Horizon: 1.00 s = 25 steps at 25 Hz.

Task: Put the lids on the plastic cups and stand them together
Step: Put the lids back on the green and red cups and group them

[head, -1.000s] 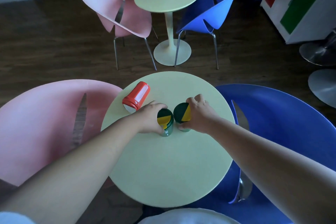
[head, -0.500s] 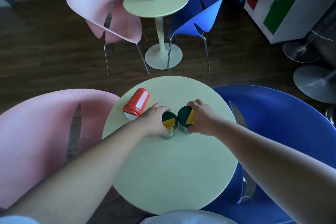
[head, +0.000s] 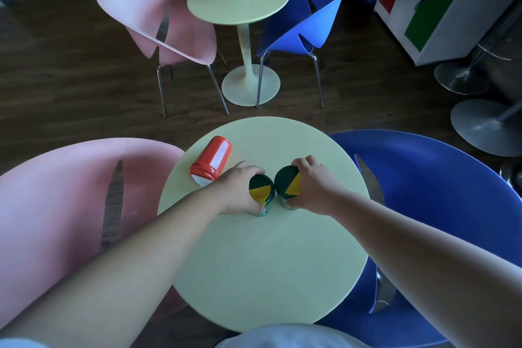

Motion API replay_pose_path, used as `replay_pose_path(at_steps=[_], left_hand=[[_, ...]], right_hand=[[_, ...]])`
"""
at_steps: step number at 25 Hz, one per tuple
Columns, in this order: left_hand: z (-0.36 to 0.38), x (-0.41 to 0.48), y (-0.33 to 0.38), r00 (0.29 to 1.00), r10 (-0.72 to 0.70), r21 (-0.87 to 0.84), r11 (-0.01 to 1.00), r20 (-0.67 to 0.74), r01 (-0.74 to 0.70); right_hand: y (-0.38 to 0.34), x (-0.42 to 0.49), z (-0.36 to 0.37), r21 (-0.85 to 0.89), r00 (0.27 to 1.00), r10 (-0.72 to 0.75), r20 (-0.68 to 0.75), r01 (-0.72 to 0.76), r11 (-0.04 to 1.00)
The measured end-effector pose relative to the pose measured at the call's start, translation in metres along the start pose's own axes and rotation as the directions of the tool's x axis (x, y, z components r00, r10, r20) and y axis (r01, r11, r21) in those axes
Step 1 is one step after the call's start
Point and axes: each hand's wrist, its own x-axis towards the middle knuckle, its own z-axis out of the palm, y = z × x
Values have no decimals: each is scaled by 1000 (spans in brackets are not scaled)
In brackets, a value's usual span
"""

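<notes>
both green plastic cups with yellow-and-green lids, left one [head: 261, 192] and right one [head: 288, 183], now stand closer, nearly touching mid-surface [head: 268, 263]. i keep my left hand [head: 237, 189] and right hand [head: 313, 192] wrapped round them, fingers closed, to pair them; the red plastic cup [head: 211, 161] lies tipped nearby.

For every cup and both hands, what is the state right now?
Left green cup: upright, lidded, gripped by left hand.
Right green cup: upright, lidded, gripped by right hand.
Red cup: lying on its side, lidded, untouched.
Left hand: closed on left green cup.
Right hand: closed on right green cup.
</notes>
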Motion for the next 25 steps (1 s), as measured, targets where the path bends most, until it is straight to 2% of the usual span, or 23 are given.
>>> replay_pose_path(at_steps=[25], left_hand=[[-13,-12,-12,999,21,20,1000,47,-22]], right_hand=[[-11,-6,10,101,999,-32,12,31,994]])
